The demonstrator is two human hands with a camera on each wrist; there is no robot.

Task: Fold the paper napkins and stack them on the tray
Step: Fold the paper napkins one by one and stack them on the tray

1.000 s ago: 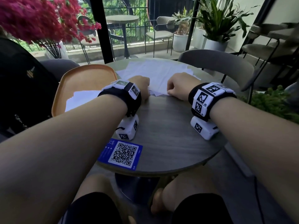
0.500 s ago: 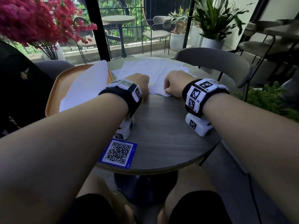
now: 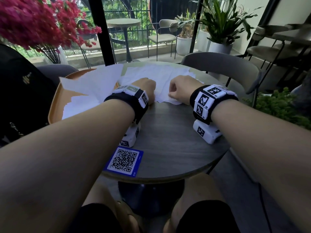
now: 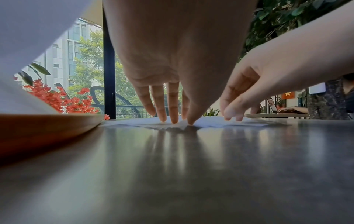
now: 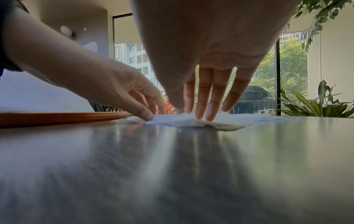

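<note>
The loose paper napkins (image 3: 156,76) lie spread flat on the far half of the round desk (image 3: 171,142), their near edge a little rumpled. Both hands are down on that near edge, close together but apart. The left hand (image 3: 146,89) has its fingers (image 4: 173,109) pointing straight down, tips pressing the top sheet; from the left wrist view nothing is caught in its grip, the fingers only slightly spread. The right hand (image 3: 180,91) likewise stands on its fingertips (image 5: 209,106), which press into the napkin so that the paper bulges up just in front of them; the thumb comes down beside them, and I cannot tell whether it pinches the sheet or merely touches it.

To the left, the orange wooden tray (image 3: 56,101) sits on the desk, its rim just beside the spread sheets. Napkins on the tray (image 3: 79,105) lie in a white layer, and one sheet (image 3: 94,81) above them stands lifted, curling over the tray.

A blue QR-code card (image 3: 124,161) lies on the near part of the desk. Beyond are red flowers (image 3: 33,22) and a grey chair (image 3: 223,64).
</note>
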